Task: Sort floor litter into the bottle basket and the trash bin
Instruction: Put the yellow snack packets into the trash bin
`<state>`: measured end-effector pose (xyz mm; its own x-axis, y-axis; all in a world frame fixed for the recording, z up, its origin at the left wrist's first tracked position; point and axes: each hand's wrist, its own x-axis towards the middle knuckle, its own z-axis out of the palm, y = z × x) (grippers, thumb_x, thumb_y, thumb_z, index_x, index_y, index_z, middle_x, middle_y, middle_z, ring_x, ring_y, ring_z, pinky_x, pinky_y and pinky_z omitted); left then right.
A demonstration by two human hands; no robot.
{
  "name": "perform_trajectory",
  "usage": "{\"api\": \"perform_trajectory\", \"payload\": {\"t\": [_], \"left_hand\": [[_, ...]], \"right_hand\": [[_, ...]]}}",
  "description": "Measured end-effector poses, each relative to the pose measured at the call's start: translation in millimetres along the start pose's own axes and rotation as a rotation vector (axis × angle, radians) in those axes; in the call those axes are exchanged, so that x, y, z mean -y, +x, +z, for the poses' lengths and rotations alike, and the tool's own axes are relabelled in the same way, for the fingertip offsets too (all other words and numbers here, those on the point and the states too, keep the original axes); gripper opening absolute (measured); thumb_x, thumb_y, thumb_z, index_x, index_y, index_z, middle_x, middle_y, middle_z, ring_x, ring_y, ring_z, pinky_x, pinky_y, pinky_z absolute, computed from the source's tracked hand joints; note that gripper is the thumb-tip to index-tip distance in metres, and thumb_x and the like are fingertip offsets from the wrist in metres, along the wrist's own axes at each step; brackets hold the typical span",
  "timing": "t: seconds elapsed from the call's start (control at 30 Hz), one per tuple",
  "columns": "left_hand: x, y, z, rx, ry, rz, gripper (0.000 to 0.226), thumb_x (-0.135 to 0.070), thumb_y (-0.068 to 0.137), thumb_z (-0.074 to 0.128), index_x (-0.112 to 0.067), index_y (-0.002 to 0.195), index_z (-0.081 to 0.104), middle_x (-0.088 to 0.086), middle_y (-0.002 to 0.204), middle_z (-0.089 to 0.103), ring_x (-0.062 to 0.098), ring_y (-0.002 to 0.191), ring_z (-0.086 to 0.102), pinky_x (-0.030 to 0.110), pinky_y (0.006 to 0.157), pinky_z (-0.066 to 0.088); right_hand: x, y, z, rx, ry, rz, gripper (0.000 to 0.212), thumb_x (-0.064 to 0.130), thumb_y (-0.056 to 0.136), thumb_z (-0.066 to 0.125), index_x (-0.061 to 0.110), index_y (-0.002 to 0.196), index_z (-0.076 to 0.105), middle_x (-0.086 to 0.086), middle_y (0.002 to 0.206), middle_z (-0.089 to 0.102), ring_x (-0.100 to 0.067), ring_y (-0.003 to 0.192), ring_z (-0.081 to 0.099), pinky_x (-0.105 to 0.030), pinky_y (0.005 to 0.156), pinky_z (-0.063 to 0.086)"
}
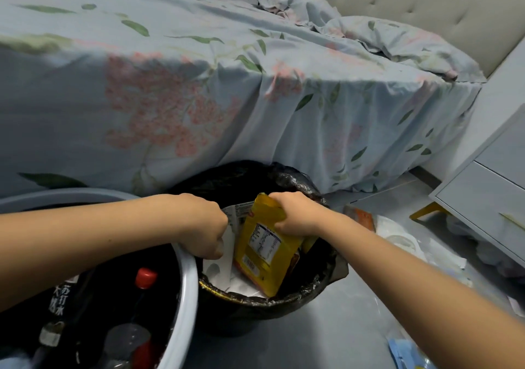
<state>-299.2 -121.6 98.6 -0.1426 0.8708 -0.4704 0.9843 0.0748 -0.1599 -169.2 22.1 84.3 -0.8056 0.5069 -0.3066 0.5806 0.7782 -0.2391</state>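
A trash bin (295,302) lined with a black bag stands on the floor in front of the bed. My right hand (295,215) grips the top of a yellow snack packet (264,249) that hangs down into the bin. My left hand (204,226) is closed on a white wrapper (228,243) over the bin's left side. White paper lies at the bin's bottom. To the left, the white bottle basket (189,280) holds several bottles, two with red caps (145,277).
A bed with a floral sheet (255,98) rises just behind the bin. A grey nightstand (488,187) stands at the right. Loose litter lies on the floor to the right: an orange packet (362,216), clear plastic wrappers (409,243), a blue wrapper (403,351).
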Motion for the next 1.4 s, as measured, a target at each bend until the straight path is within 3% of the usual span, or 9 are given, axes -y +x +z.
{"api": "perform_trajectory", "payload": {"t": [0.1,0.23,0.37,0.63,0.77,0.93,1.07,1.2,1.4], "left_hand": [[-0.6,2.6,-0.4,0.057,0.018,-0.035,0.044,-0.052,0.09,0.044,-0.015,0.101,0.066,0.006,0.109,0.062,0.028,0.091,0.058,0.032,0.069,0.042],[-1.5,4.4,1.6,0.085,0.039,-0.057,0.043,-0.054,0.091,0.041,-0.016,0.099,0.061,0.006,0.117,0.061,0.027,0.095,0.058,0.033,0.069,0.04],[-1.0,4.0,1.6,0.085,0.06,-0.061,0.051,-0.056,0.091,0.039,-0.016,0.116,0.059,0.004,0.117,0.06,0.026,0.097,0.058,0.033,0.069,0.04],[-4.8,0.6,-1.1,0.093,0.089,-0.063,0.048,-0.054,0.093,0.037,-0.017,0.113,0.059,0.005,0.1,0.054,0.023,0.08,0.045,0.032,0.066,0.037],[-3.8,-0.8,-1.4,0.085,0.073,-0.058,0.046,-0.054,0.093,0.037,-0.017,0.108,0.059,0.005,0.097,0.054,0.023,0.078,0.045,0.032,0.065,0.036],[-2.2,1.1,-1.2,0.031,0.058,-0.047,0.047,-0.054,0.092,0.041,-0.019,0.061,0.037,-0.004,0.068,0.035,0.018,0.062,0.04,0.031,0.063,0.035],[-3.8,0.3,-1.8,0.027,0.094,-0.028,0.043,-0.055,0.09,0.042,-0.018,0.081,0.062,-0.001,0.091,0.059,0.027,0.085,0.058,0.032,0.067,0.039],[-7.6,-2.7,-10.4,-0.142,0.173,0.014,0.035,-0.048,0.088,0.042,-0.022,0.098,0.064,0.002,0.107,0.065,0.029,0.097,0.064,0.032,0.069,0.047],[-33.8,-15.6,-60.7,-0.542,0.263,-0.046,0.025,-0.034,0.089,0.042,-0.019,0.07,0.048,-0.006,0.065,0.048,0.016,0.05,0.04,0.024,0.045,0.022]], "right_hand": [[-5.3,9.2,10.0,0.051,-0.019,0.062,0.047,0.016,0.086,0.064,0.015,0.129,0.046,-0.008,0.119,0.059,-0.026,0.102,0.06,-0.034,0.077,0.053],[-6.7,17.7,28.1,0.097,-0.107,0.149,0.051,0.013,0.09,0.057,0.006,0.134,0.033,-0.016,0.116,0.056,-0.03,0.091,0.058,-0.033,0.06,0.045],[-5.0,22.2,45.1,0.032,-0.249,0.199,0.046,0.009,0.09,0.053,0.004,0.131,0.033,-0.015,0.111,0.058,-0.033,0.09,0.059,-0.037,0.062,0.04],[-6.3,25.2,53.6,-0.014,-0.318,0.236,0.047,0.011,0.091,0.052,0.003,0.133,0.032,-0.013,0.112,0.06,-0.032,0.089,0.059,-0.035,0.057,0.038],[-4.8,24.8,50.9,-0.008,-0.319,0.231,0.052,0.025,0.092,0.056,0.004,0.133,0.032,-0.012,0.117,0.059,-0.033,0.102,0.061,-0.037,0.065,0.041],[-5.7,11.3,28.9,-0.066,-0.233,0.137,0.06,0.05,0.091,0.05,0.004,0.128,0.039,-0.016,0.125,0.054,-0.035,0.112,0.055,-0.043,0.088,0.048],[-6.8,-11.0,9.7,-0.148,-0.058,-0.029,0.052,0.047,0.095,0.044,0.006,0.127,0.048,-0.013,0.124,0.057,-0.029,0.112,0.054,-0.035,0.094,0.043],[-19.3,-49.6,-16.1,-0.386,0.056,-0.251,0.028,0.031,0.098,0.045,0.015,0.115,0.062,0.007,0.105,0.064,-0.007,0.094,0.055,-0.019,0.083,0.042],[-100.3,-111.5,-17.9,-0.634,0.02,-0.077,0.015,0.014,0.092,0.055,0.014,0.101,0.067,0.008,0.088,0.062,-0.007,0.081,0.049,-0.014,0.069,0.031]]}}
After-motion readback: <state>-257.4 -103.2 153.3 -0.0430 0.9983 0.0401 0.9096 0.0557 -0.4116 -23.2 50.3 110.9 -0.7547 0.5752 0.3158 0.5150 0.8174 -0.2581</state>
